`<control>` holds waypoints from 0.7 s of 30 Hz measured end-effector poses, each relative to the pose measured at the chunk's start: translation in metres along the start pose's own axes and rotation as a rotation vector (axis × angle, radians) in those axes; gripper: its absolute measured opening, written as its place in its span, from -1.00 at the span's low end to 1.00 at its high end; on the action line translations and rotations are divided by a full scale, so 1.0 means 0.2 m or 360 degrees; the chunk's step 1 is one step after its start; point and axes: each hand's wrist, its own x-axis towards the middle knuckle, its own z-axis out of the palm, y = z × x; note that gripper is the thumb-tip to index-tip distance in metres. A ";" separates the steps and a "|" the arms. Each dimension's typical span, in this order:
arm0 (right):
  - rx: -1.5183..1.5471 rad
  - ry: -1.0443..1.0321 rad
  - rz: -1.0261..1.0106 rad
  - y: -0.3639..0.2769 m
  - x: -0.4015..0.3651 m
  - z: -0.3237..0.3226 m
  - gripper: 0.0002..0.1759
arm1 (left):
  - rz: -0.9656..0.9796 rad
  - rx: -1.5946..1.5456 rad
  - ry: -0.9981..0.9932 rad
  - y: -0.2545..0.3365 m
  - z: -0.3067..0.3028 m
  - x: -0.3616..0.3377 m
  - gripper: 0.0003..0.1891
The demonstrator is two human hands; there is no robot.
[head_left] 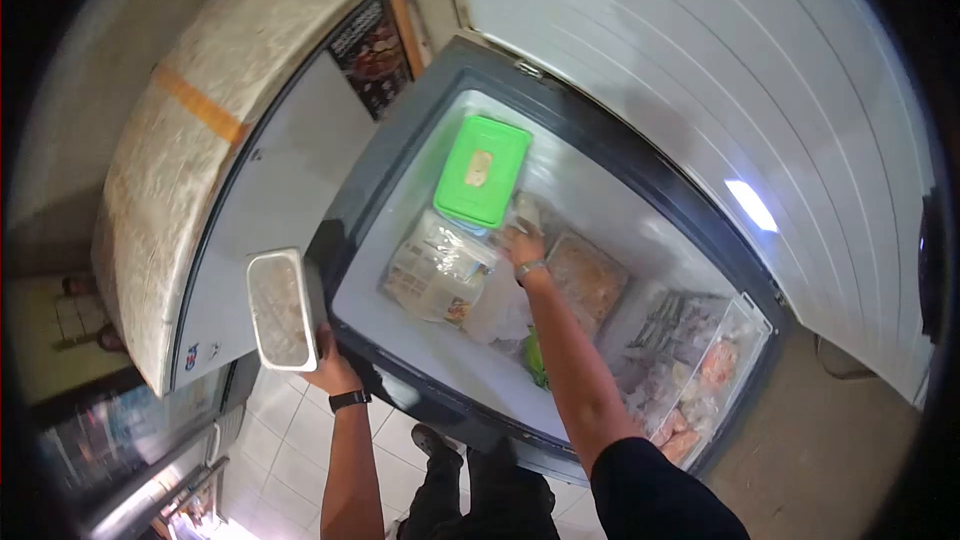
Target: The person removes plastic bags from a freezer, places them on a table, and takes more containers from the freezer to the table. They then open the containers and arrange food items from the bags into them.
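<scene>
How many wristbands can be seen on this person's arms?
2: a black wristband by the left hand, which holds a white tub, and a greyish wristband by the right hand, inside the freezer. No others show.

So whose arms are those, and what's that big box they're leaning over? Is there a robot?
No robot here, just one person with bare hands. There's one picture, from a camera worn on their head, looking forward and down, so you see their own arms. The big box, with its white lid open, looks like a chest freezer. Inside are a green-lidded box, a clear plastic container and, at the right end, a basket with bagged food, some pinkish. The left hand holds a pale tub outside the freezer. The right hand reaches inside, near the green-lidded box; I can't tell whether it grips anything.
</scene>
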 end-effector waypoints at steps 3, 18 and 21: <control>0.0590 -0.0040 0.0213 -0.29 0.05 -0.04 -0.22 | -0.0035 -0.0030 -0.0020 -0.03 0.00 0.00 -0.64; 0.1164 -0.0416 0.0514 -0.73 0.12 -0.21 0.13 | -0.0066 0.0043 -0.0004 -0.09 -0.03 0.03 -0.57; 0.1552 -0.0249 0.0989 -0.75 0.10 -0.17 -0.16 | -0.0078 -0.0036 0.0026 -0.03 0.01 -0.01 -0.61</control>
